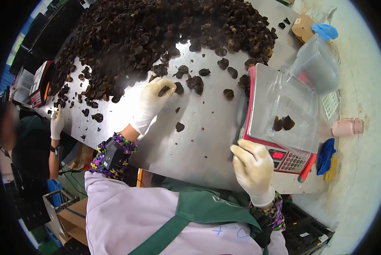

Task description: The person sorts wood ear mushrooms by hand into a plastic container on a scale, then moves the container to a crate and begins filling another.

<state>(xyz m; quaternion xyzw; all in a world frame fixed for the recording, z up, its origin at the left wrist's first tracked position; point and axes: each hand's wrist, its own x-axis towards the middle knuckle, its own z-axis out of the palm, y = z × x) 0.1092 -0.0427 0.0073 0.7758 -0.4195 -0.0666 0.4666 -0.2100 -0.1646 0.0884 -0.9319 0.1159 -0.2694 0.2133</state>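
My left hand [153, 102], in a white glove, is closed on a dark, curled piece of wood ear mushroom [163, 91] just above the steel table. Loose pieces of wood ear [195, 84] lie to the right of those fingers. My right hand [254, 171], gloved too, is at the near left corner of a red-edged digital scale [258, 110]. Its fingers are curled together, and whatever they may hold is hidden. On the scale rests a clear plastic tray [298, 95] with two wood ear pieces [288, 123] in it.
A large heap of wood ear [139, 38] covers the far side of the steel table [207, 144]. Stacked clear containers [318, 63], a pink bottle [347, 127] and a blue cloth [326, 156] stand or lie at right. At left, another person's gloved hand [57, 123] works beside a second scale [39, 85].
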